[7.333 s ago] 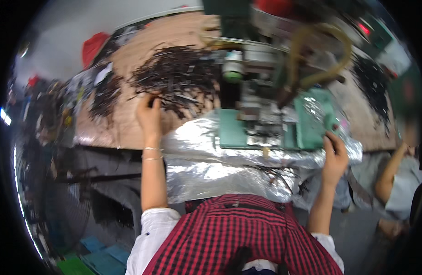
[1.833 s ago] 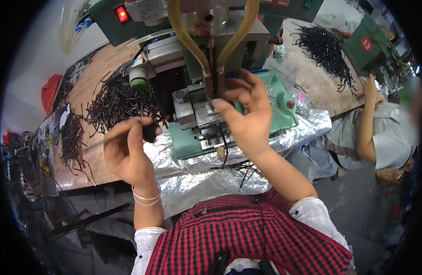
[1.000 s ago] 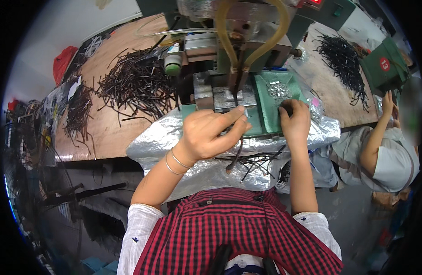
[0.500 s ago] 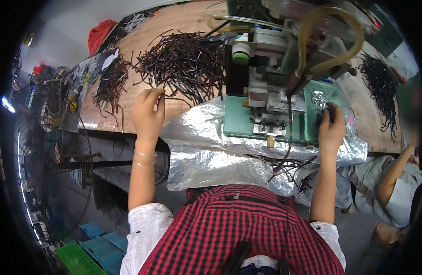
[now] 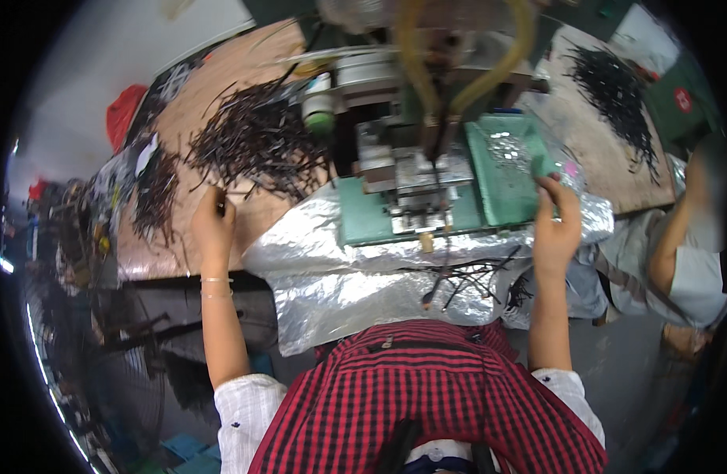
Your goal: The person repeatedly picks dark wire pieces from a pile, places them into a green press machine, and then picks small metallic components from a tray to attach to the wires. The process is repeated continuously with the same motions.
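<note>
— So where do we have our left grip [image 5: 213, 225]?
— Pinched on a dark wire, at the near edge of the wire pile [image 5: 257, 142] on the bench [image 5: 221, 71].
— And our right grip [image 5: 557, 225]?
— Curled at the green tray [image 5: 501, 170]; whether it holds anything, we cannot tell.

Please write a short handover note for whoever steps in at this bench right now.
Left hand: at the near edge of the pile of dark wire pieces on the wooden bench, fingers closed on a piece.
Right hand: at the green tray of small metal parts, right of the press machine; what it holds cannot be made out.
Done: some wire pieces lie on the foil sheet below the press.
Left: the big pile remains.
</note>
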### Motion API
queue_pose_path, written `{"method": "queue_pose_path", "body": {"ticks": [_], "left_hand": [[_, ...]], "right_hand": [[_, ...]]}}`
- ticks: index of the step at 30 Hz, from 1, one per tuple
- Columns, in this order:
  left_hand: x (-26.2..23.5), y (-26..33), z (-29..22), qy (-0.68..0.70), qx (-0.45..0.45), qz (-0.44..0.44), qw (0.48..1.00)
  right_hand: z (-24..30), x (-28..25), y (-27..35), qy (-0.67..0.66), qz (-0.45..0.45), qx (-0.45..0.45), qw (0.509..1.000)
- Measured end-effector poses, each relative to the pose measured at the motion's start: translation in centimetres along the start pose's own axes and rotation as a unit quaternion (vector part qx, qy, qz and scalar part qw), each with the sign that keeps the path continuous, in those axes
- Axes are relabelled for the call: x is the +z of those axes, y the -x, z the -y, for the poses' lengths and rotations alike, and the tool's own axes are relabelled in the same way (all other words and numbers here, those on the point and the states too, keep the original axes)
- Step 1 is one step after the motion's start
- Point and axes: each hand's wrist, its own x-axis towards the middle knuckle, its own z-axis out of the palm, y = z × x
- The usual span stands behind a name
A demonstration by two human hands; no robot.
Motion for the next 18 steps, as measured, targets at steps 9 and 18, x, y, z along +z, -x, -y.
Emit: {"method": "queue_pose_path", "body": {"ticks": [9,18], "left_hand": [[2.8,0.2,-14.8,0.524,-0.047,-0.152,0.837],[-4.3,1.5,-24.1,0.530,0.276,-0.204,0.775]], "right_hand": [[10.6,6.8,-3.5,-0.351,0.037,0.014,0.936],[14.3,5.7,-3.7,-0.500,0.119,0.125,0.848]]}}
